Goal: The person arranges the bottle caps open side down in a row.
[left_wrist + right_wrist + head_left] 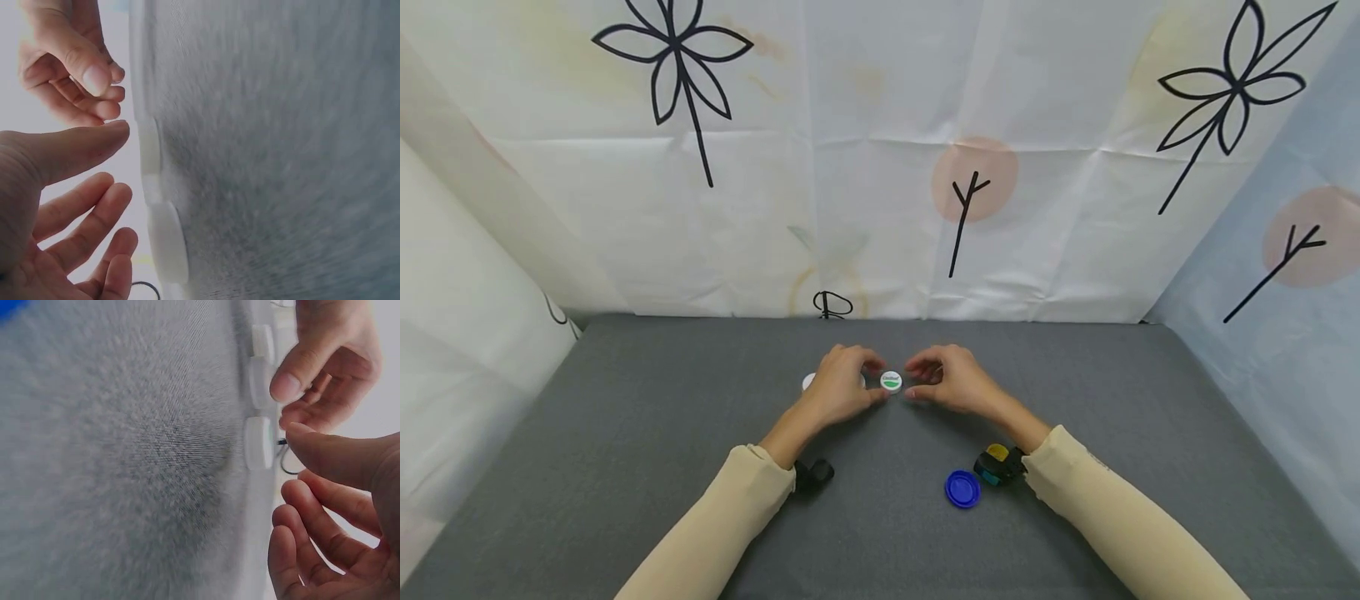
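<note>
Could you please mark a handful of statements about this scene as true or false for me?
1. A white disc with a green mark lies between the left hand and the right hand. True.
2. The right hand is pinching that disc. False: the disc rests on the grey table, and the right hand holds nothing.
3. Three white discs show in the right wrist view. True.
4. The blue lid lies nearer the person than the marked disc does. True.
5. Both sleeves are dark blue. False: the sleeves are cream.

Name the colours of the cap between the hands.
White cap with green print; head view is best.
</note>
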`<action>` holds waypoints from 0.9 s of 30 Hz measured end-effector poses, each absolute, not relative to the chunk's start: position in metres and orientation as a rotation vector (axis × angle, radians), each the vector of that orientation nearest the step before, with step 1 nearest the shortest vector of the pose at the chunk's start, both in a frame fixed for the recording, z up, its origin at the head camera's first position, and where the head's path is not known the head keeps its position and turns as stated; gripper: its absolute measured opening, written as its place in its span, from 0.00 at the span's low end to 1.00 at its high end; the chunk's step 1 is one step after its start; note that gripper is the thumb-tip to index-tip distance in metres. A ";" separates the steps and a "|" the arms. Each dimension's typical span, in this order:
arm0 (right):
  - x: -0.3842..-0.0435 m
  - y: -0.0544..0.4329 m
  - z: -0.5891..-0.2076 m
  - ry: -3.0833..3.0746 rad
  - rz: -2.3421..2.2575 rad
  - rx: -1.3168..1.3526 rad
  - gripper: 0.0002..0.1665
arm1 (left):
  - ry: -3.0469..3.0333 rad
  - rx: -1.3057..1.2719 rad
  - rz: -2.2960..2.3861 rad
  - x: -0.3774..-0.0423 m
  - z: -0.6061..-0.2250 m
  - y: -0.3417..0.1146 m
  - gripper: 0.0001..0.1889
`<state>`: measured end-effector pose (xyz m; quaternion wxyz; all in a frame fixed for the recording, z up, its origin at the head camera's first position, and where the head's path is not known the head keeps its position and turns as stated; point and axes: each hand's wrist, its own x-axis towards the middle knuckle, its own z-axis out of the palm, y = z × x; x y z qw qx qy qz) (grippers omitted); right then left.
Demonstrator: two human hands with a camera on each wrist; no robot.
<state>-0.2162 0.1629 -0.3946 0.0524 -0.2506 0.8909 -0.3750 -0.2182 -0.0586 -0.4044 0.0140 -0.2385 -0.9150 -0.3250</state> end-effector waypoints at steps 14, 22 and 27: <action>-0.153 0.221 -0.398 2.700 -1.341 -0.899 0.16 | -2.718 -0.913 -1.495 -0.170 -0.406 -0.047 0.16; -0.136 0.246 -0.404 2.733 -1.350 -0.914 0.17 | -2.742 -0.985 -1.634 -0.159 -0.414 -0.033 0.15; -0.135 0.262 -0.408 2.738 -1.316 -0.843 0.19 | -2.772 -0.991 -1.641 -0.159 -0.416 -0.022 0.14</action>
